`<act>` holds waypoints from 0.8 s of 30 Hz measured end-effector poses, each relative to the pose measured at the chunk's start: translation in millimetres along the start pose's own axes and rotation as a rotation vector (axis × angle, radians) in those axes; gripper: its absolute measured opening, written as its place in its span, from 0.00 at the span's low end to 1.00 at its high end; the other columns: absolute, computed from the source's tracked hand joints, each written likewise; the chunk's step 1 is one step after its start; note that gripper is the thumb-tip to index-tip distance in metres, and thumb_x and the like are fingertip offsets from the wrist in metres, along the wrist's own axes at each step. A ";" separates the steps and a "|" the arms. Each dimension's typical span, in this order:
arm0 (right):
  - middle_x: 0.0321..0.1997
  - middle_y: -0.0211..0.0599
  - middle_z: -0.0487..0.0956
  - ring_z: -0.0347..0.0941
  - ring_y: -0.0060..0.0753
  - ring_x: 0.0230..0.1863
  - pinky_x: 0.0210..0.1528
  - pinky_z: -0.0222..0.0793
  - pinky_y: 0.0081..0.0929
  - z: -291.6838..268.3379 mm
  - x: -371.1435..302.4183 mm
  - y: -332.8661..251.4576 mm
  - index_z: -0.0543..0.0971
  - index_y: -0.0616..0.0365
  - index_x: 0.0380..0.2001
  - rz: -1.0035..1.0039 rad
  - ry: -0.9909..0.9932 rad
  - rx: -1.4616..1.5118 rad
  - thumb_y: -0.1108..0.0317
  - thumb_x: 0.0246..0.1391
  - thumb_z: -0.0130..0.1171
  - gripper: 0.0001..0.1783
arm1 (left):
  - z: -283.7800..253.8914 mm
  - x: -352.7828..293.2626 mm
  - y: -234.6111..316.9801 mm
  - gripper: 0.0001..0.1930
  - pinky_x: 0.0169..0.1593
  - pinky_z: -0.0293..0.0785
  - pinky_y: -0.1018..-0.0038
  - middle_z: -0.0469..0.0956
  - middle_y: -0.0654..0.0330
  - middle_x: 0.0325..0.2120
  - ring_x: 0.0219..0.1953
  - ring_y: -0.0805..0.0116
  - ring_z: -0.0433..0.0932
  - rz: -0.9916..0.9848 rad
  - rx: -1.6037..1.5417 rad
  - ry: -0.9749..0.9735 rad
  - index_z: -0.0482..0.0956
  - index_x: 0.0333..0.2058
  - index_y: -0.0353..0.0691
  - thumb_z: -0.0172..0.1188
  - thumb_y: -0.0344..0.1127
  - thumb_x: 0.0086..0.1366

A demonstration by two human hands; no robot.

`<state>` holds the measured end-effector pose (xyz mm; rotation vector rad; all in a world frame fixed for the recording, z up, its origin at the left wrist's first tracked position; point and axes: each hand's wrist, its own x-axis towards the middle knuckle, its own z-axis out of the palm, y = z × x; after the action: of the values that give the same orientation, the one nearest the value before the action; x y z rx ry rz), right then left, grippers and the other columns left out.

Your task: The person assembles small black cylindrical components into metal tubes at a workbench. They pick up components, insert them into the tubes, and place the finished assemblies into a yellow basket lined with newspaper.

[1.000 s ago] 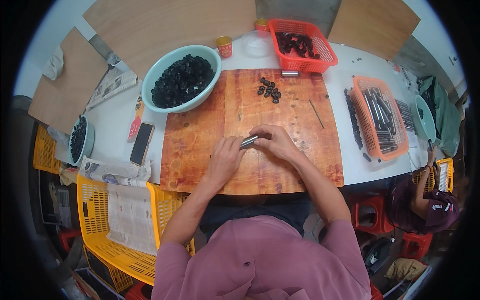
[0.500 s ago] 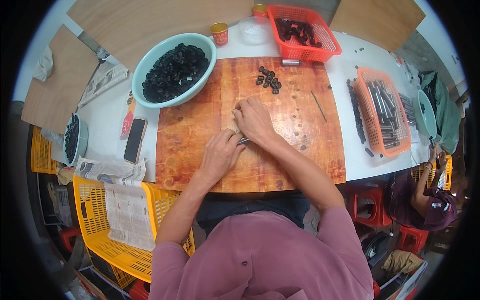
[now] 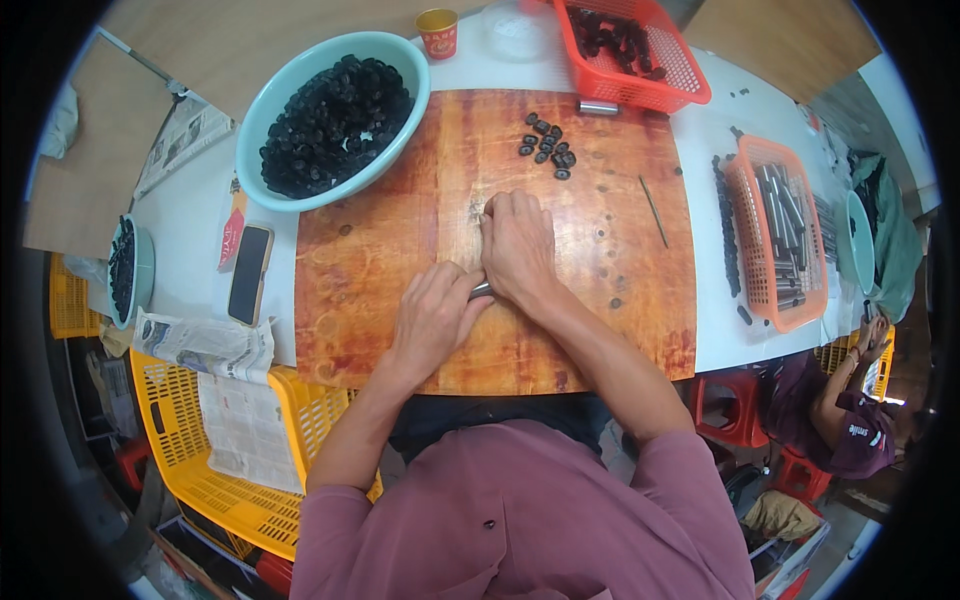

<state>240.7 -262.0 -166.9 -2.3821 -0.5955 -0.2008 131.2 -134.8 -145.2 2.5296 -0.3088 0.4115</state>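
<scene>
My left hand (image 3: 436,312) is closed around a short silver metal tube (image 3: 482,290) above the wooden board. Part of the tube shows between the left fingers and the heel of my right hand. Just beyond it, my right hand (image 3: 520,245) rests knuckles up with its fingers curled down. Whatever those fingers grip is hidden beneath them. Farther out on the board lies a loose group of small black oval rubber pieces (image 3: 548,145). A thin rod (image 3: 653,212) lies to their right.
A teal basin (image 3: 420,110) of black pieces stands at the far left, near a phone (image 3: 249,275). At the far right are a red basket (image 3: 690,92) and an orange basket of metal tubes (image 3: 750,235). Another person (image 3: 850,420) sits at the right.
The view has shifted slightly. My right hand has turned, its fingers now drawn together and pointing more straight away from me. My left hand keeps its hold on the tube.
</scene>
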 end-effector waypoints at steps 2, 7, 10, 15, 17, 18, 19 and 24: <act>0.40 0.48 0.73 0.69 0.50 0.46 0.47 0.61 0.45 -0.7 -0.7 -1.4 0.74 0.61 0.38 0.008 -0.006 -0.010 0.66 0.60 0.57 0.09 | -0.2 0.6 -0.9 0.14 0.40 0.72 0.61 0.75 0.54 0.31 0.35 0.52 0.76 0.009 0.002 -0.003 0.81 0.40 0.36 0.72 0.35 0.57; 0.39 0.46 0.73 0.69 0.49 0.44 0.45 0.61 0.45 0.6 -1.4 -3.2 0.74 0.60 0.37 0.024 -0.036 -0.055 0.68 0.58 0.58 0.08 | 2.9 -2.7 -5.5 0.13 0.38 0.70 0.63 0.74 0.56 0.30 0.34 0.54 0.76 0.005 -0.022 -0.023 0.80 0.38 0.38 0.72 0.35 0.56; 0.38 0.45 0.73 0.69 0.48 0.43 0.45 0.60 0.44 4.3 -4.2 -1.4 0.74 0.59 0.37 0.040 -0.020 -0.028 0.69 0.58 0.58 0.07 | 4.1 0.2 -8.1 0.14 0.38 0.70 0.63 0.75 0.56 0.31 0.35 0.55 0.76 -0.006 0.000 -0.058 0.80 0.38 0.39 0.72 0.35 0.55; 0.37 0.44 0.73 0.68 0.48 0.42 0.44 0.59 0.43 4.5 -2.7 -0.1 0.74 0.59 0.37 0.022 0.032 0.000 0.71 0.58 0.57 0.05 | 3.2 -0.7 -8.6 0.14 0.40 0.70 0.64 0.75 0.57 0.31 0.36 0.57 0.76 0.032 -0.004 -0.025 0.80 0.39 0.39 0.71 0.34 0.54; 0.38 0.44 0.73 0.68 0.48 0.42 0.45 0.59 0.43 2.7 -2.6 -1.9 0.74 0.58 0.37 0.027 0.052 0.005 0.71 0.59 0.57 0.05 | 0.7 0.2 -7.5 0.15 0.42 0.71 0.65 0.74 0.58 0.32 0.37 0.59 0.76 0.034 -0.024 -0.007 0.80 0.40 0.39 0.71 0.33 0.54; 0.38 0.44 0.73 0.68 0.48 0.42 0.45 0.59 0.43 1.2 -3.7 -3.4 0.74 0.58 0.37 0.033 0.062 0.004 0.71 0.59 0.57 0.05 | 1.1 0.9 -9.6 0.15 0.41 0.71 0.64 0.74 0.58 0.32 0.37 0.58 0.76 0.050 -0.031 0.014 0.80 0.40 0.39 0.71 0.33 0.53; 0.38 0.44 0.73 0.68 0.48 0.43 0.45 0.59 0.43 -0.3 -2.7 -5.0 0.74 0.58 0.37 0.039 0.073 0.004 0.71 0.59 0.57 0.05 | 1.5 2.7 -12.4 0.15 0.40 0.71 0.64 0.75 0.57 0.32 0.36 0.57 0.76 0.065 -0.037 0.035 0.81 0.40 0.39 0.72 0.34 0.53; 0.38 0.43 0.73 0.69 0.47 0.43 0.46 0.58 0.42 5.5 -7.8 -1.9 0.74 0.58 0.38 0.090 0.084 -0.005 0.71 0.60 0.56 0.05 | -3.7 7.2 -14.8 0.16 0.38 0.70 0.64 0.75 0.57 0.31 0.34 0.57 0.76 0.103 -0.046 -0.005 0.81 0.39 0.39 0.73 0.34 0.52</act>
<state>232.9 -260.0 -172.3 -2.3864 -0.4479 -0.2620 141.6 -121.6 -147.0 2.4769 -0.4466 0.4330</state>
